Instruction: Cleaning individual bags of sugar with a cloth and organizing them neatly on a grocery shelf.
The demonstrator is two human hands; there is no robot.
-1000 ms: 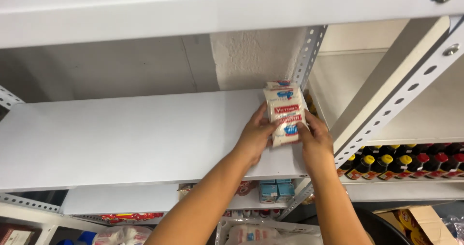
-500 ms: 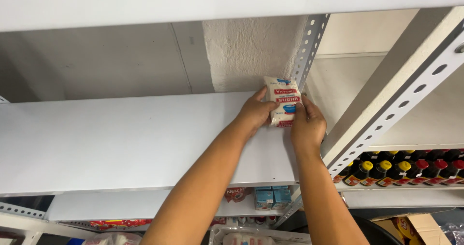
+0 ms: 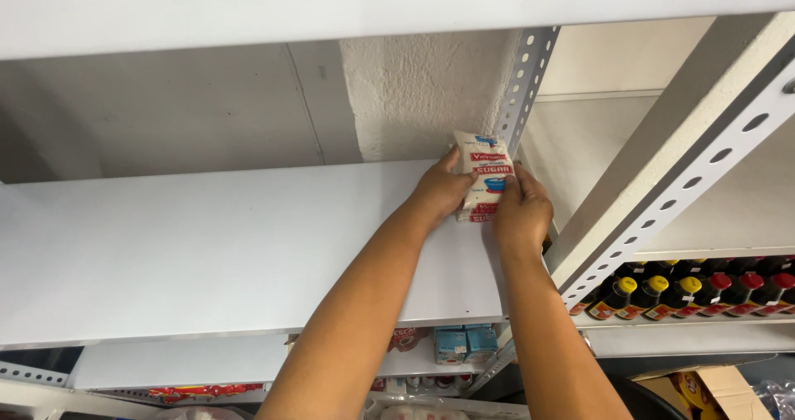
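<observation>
Two hands, left hand [image 3: 443, 192] and right hand [image 3: 520, 213], clasp a white sugar packet [image 3: 484, 176] upright at the shelf [image 3: 207, 254] back corner; it looks soft, moderately heavy, best held by both sides.

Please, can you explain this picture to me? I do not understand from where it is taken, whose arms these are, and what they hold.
The camera sits on a person's head, so both bare arms are that person's own. The left hand and right hand together grip a small white packet with red and blue print, upright at the back right corner of a white shelf, beside a perforated metal post. To the right, a lower shelf carries dark bottles with yellow and red caps.
</observation>
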